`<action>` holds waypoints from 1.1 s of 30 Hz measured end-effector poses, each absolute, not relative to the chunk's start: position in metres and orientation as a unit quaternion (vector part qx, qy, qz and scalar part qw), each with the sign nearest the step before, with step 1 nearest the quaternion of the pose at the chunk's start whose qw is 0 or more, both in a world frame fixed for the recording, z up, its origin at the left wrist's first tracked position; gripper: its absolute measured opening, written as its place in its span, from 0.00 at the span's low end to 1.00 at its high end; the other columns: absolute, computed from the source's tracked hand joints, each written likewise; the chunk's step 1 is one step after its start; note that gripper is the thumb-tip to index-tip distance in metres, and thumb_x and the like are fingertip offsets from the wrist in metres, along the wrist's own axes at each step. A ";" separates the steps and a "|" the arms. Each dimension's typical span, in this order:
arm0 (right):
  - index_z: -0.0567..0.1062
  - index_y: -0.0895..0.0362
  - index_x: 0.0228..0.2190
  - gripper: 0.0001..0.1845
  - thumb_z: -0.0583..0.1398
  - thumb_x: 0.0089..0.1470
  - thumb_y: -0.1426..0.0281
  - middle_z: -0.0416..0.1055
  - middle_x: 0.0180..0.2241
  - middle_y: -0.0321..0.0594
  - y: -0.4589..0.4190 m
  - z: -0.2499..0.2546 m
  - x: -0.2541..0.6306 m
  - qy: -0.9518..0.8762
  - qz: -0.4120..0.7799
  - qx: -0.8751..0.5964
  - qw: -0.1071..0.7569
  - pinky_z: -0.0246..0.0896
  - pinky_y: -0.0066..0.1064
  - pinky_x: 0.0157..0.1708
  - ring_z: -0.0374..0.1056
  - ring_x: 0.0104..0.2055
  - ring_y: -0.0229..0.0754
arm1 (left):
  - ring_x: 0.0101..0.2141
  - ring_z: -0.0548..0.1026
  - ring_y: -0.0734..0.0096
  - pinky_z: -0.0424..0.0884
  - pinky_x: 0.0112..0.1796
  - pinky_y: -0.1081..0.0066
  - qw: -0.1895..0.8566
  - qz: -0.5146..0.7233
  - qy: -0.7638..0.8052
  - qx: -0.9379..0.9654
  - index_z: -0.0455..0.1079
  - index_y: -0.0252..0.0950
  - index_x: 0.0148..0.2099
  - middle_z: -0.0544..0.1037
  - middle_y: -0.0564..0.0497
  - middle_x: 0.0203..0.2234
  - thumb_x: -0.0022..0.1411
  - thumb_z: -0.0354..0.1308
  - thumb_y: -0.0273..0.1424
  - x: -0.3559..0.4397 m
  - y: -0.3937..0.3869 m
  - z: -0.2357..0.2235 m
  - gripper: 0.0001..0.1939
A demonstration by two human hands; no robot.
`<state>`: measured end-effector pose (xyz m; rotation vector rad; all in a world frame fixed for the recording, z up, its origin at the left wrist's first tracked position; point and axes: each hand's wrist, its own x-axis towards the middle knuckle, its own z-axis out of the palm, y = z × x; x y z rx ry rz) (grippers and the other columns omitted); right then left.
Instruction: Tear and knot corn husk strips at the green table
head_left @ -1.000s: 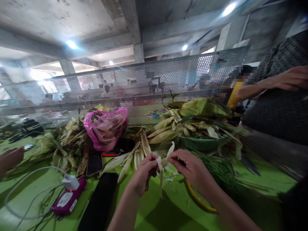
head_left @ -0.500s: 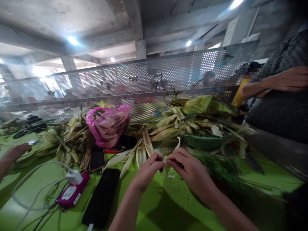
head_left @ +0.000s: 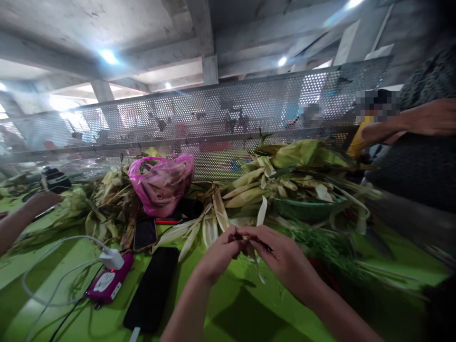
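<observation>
Corn husk strip (head_left: 257, 219) sits pinched between both hands over the green desk (head_left: 228, 308). Left hand (head_left: 219, 254) and right hand (head_left: 281, 251) touch, fingers closed on it. Black phone (head_left: 153, 287) lies left.

Husk strip (head_left: 261, 211) mostly hidden between left hand (head_left: 219, 254) and right hand (head_left: 281, 254); grip unclear. Phone (head_left: 151, 289) cut by bottom edge. Co-worker's arm (head_left: 21, 216) cut at left. Faces beyond mesh (head_left: 213, 118) blurred.
</observation>
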<state>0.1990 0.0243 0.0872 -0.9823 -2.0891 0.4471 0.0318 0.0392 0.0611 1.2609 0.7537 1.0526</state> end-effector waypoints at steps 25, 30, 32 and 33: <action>0.68 0.55 0.30 0.10 0.58 0.55 0.61 0.71 0.30 0.40 0.022 0.059 0.175 -0.758 -0.103 -0.563 0.313 0.48 0.32 0.26 0.67 0.28 0.45 | 0.36 0.74 0.72 0.64 0.43 0.71 0.658 0.621 0.261 0.335 0.64 0.38 0.40 0.78 0.52 0.33 0.49 0.68 0.29 0.061 0.038 0.055 0.18; 0.68 0.55 0.27 0.08 0.56 0.57 0.65 0.71 0.29 0.39 0.027 0.058 0.177 -0.743 -0.012 -0.580 0.335 0.49 0.31 0.26 0.66 0.28 0.44 | 0.36 0.74 0.71 0.65 0.44 0.70 0.663 0.619 0.260 0.330 0.64 0.38 0.41 0.77 0.51 0.34 0.50 0.68 0.31 0.062 0.037 0.053 0.19; 0.67 0.55 0.26 0.08 0.55 0.56 0.67 0.71 0.28 0.39 0.029 0.059 0.178 -0.743 0.042 -0.567 0.353 0.51 0.30 0.27 0.65 0.28 0.42 | 0.36 0.74 0.70 0.65 0.43 0.70 0.661 0.621 0.268 0.326 0.64 0.38 0.41 0.77 0.52 0.33 0.49 0.68 0.32 0.062 0.038 0.053 0.19; 0.67 0.55 0.25 0.08 0.55 0.55 0.68 0.70 0.27 0.38 0.029 0.060 0.178 -0.745 0.064 -0.558 0.359 0.52 0.30 0.27 0.64 0.28 0.42 | 0.35 0.74 0.70 0.66 0.42 0.70 0.658 0.623 0.272 0.324 0.64 0.38 0.41 0.77 0.52 0.32 0.49 0.68 0.33 0.062 0.038 0.053 0.19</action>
